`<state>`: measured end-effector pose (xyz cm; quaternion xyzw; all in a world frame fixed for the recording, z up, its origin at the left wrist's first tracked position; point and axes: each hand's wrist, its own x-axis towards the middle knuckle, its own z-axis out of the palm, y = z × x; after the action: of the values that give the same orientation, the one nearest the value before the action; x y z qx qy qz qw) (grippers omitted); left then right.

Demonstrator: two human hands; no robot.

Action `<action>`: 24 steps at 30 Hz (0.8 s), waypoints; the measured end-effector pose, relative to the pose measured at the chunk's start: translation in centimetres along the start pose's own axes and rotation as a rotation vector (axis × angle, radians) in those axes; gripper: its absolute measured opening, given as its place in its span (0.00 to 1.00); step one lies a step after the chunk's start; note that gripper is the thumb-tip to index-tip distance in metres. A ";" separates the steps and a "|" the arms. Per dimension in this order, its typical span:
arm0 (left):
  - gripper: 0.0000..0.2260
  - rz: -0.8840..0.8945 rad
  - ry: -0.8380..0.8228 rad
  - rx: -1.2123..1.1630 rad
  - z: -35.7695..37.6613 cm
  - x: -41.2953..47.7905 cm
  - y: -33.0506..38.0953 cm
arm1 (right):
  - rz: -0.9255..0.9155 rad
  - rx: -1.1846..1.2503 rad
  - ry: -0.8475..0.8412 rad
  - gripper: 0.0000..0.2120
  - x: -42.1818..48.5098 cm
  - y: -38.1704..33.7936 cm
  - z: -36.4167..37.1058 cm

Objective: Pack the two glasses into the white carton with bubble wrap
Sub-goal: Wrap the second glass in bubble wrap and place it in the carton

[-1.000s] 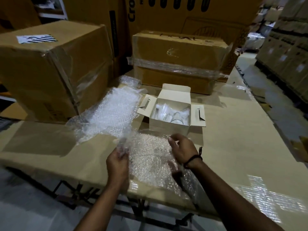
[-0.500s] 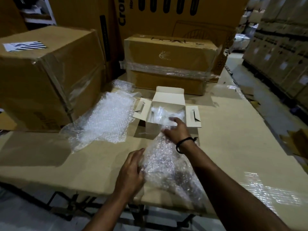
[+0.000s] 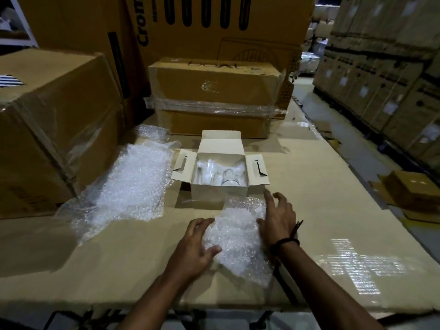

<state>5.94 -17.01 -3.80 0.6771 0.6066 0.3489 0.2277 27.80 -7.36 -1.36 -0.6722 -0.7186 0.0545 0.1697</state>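
The white carton (image 3: pixel 220 192) stands open on the cardboard-covered table, flaps spread. Inside it, one clear glass (image 3: pixel 229 179) shows on the right and a second glass (image 3: pixel 209 171) on the left, with bubble wrap around them. Just in front of the carton lies a bunched piece of bubble wrap (image 3: pixel 235 236). My left hand (image 3: pixel 196 246) grips its left side with curled fingers and thumb. My right hand (image 3: pixel 278 219) rests against its right side, fingers spread and mostly straight.
A larger loose sheet of bubble wrap (image 3: pixel 128 186) lies left of the carton. Big brown boxes stand at the left (image 3: pixel 52 129) and behind the carton (image 3: pixel 214 96). The table (image 3: pixel 321 210) extends to the right; stacked cartons (image 3: pixel 385 67) line the aisle beyond.
The spread sheet of bubble wrap has been gathered into a bunch. My right hand reached up to the carton's front, then came back down to the bunch's right side.
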 end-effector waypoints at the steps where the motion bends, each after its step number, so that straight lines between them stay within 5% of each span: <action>1: 0.33 -0.026 -0.038 -0.011 0.1 0.0 0.0 | -0.092 -0.033 0.063 0.35 -0.3 -0.2 0.3; 3: 0.42 -0.080 -0.050 -0.097 0.3 -0.1 -0.2 | -0.291 -0.067 0.075 0.28 -0.5 -0.6 1.1; 6: 0.45 -0.290 0.110 -0.382 0.6 0.7 -0.7 | -0.373 -0.186 -0.343 0.39 -0.3 -0.7 1.7; 9: 0.27 -0.458 0.127 -0.502 0.5 2.1 -0.8 | -0.341 -0.238 -0.499 0.31 -0.1 -0.1 2.5; 11: 0.13 -0.455 0.077 -0.495 0.2 2.5 -0.4 | -0.343 -0.220 -0.520 0.29 0.1 0.1 2.8; 13: 0.10 -0.449 0.145 -0.517 -0.2 2.8 -0.4 | -0.329 -0.242 -0.527 0.29 0.6 0.2 2.9; 18: 0.19 -0.430 0.294 -0.485 -2.9 3.4 -3.2 | -0.350 -0.271 -0.476 0.27 1.1 -1.1 2.8; 21: 0.24 -0.440 0.229 -0.519 -3.7 3.5 -4.0 | -0.378 -0.170 -0.338 0.27 2.2 -2.8 1.9; 24: 0.17 -0.430 0.113 -0.520 -3.1 3.1 -3.6 | -0.479 -0.095 -0.280 0.37 3.3 -4.7 1.3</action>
<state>1.27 -13.75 -3.79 0.4326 0.6380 0.4726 0.4271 22.83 -4.36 -0.61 -0.4765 -0.8751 0.0712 0.0451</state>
